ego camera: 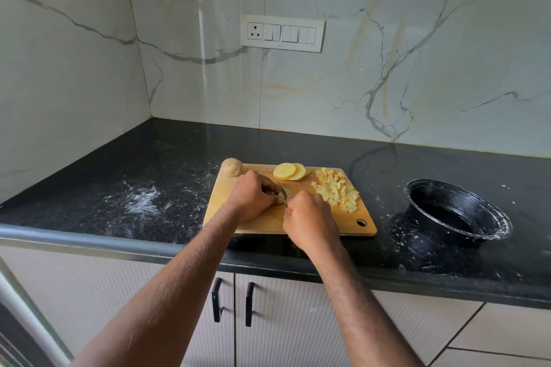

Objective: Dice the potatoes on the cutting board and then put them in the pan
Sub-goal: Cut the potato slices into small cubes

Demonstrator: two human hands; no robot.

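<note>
Two bare forearms reach from the bottom edge up to the wooden cutting board (256, 222), which lies on the black bench (134, 176). On the left hand (253, 198) the fingers are curled and they pin a small potato piece (281, 195) down on the board; most of this piece is hidden under the fingertips. Just beside it, the right hand (308, 219) is closed around the handle of a knife (283, 190). Only a short part of the blade shows between the two hands, and it stands against the potato piece.

Behind the hands, near the far edge of the board, lie two round potato slices (289, 171), pale yellow, one partly over the other. To the right of the knife, a heap of diced potato (337, 189) covers the right part of the board: small yellow cubes of uneven shape, close to the right hand but not touching it. At the far left corner of the board sits a whole unpeeled potato (232, 167), light brown and matte.

Well apart to the right stands the black pan (456, 213) on the bench, with whitish marks on its rim. White powdery smears lie on the bench at the left of the board and around the pan.
</note>
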